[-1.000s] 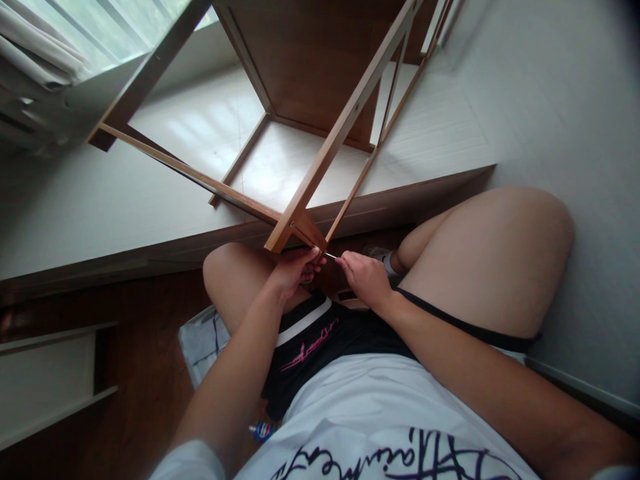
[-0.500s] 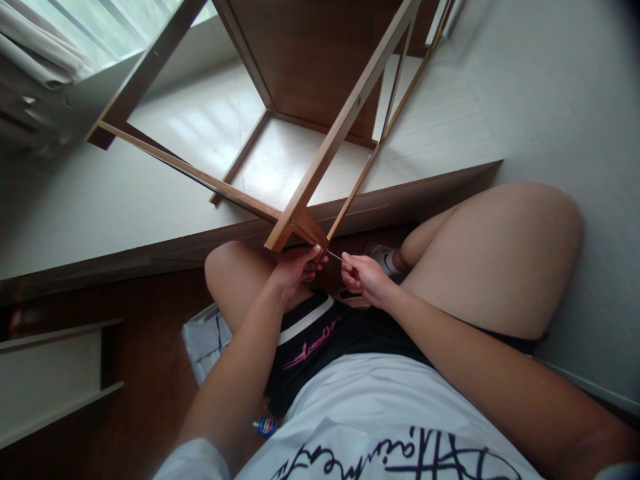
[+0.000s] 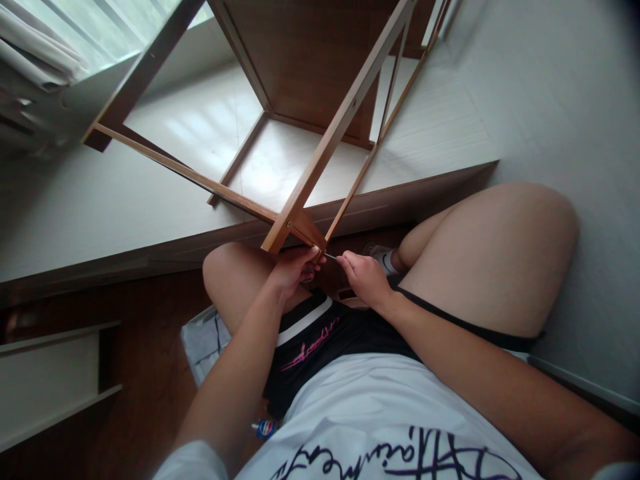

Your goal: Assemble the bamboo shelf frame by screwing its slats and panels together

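Note:
A wooden frame (image 3: 320,150) of thin bamboo-coloured bars lies tipped on a white ledge, one corner jutting over my lap. My left hand (image 3: 295,270) is closed around that corner from below, fingers pressed to the wood. My right hand (image 3: 365,277) is closed on a thin metal tool (image 3: 331,256), like a hex key, whose tip reaches into the corner joint. A small screw head (image 3: 289,225) shows on the bar just above the corner.
The white ledge (image 3: 100,200) has a wooden front edge. A white wall (image 3: 550,100) rises at right. On the dark wood floor lie a plastic bag (image 3: 203,340), a small blue bottle (image 3: 263,428) and a white panel (image 3: 45,380) at left.
My right hand drew back to the right, baring more of the tool, then moved in close to the corner again. The left hand kept its grip.

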`<state>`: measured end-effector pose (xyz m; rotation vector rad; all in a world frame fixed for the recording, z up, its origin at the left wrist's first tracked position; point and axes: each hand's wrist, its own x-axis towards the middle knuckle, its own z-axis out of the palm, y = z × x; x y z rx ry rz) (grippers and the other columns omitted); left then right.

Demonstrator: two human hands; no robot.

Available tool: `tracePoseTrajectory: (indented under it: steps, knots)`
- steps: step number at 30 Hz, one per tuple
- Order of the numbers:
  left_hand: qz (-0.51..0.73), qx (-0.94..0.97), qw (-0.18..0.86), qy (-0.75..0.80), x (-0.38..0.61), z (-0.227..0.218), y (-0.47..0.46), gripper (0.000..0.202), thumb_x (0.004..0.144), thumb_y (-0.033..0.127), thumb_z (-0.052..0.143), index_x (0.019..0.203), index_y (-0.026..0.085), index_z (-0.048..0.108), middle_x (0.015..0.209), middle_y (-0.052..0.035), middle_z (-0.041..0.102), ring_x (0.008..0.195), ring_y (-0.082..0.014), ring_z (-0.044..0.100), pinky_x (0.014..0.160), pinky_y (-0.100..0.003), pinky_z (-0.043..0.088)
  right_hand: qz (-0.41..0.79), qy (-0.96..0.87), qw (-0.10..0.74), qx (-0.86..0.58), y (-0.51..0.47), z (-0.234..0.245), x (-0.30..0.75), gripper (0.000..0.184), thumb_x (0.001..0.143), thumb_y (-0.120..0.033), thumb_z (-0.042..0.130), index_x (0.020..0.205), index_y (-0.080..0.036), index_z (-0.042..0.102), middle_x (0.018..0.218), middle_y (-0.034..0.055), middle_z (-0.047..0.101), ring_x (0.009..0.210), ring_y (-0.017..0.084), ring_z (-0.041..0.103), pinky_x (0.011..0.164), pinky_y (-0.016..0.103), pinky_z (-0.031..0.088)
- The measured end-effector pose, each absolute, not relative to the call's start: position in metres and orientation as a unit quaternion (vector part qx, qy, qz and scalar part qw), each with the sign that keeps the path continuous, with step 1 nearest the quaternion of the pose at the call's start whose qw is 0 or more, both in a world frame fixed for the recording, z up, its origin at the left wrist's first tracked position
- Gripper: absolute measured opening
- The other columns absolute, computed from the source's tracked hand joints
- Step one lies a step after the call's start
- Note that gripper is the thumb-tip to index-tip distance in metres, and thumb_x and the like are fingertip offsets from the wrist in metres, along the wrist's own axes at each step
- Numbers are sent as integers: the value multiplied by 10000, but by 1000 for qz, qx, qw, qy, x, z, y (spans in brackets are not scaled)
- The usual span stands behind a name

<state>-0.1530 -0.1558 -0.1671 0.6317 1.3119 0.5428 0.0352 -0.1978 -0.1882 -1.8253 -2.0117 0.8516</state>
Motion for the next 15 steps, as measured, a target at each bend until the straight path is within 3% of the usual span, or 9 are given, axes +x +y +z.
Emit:
tracePoseTrajectory:
  steps: [15]
  knots:
    - [242,280,714,594,-152,-166,-156,391,682,479,770,897,160,700,861,-64,718,641,-99,595,542,-199,412,276,-718,148,-622,-198,-189,37,396,1018,-436,301,813,-212,555,818,74,682,727,196,602,580,295,223]
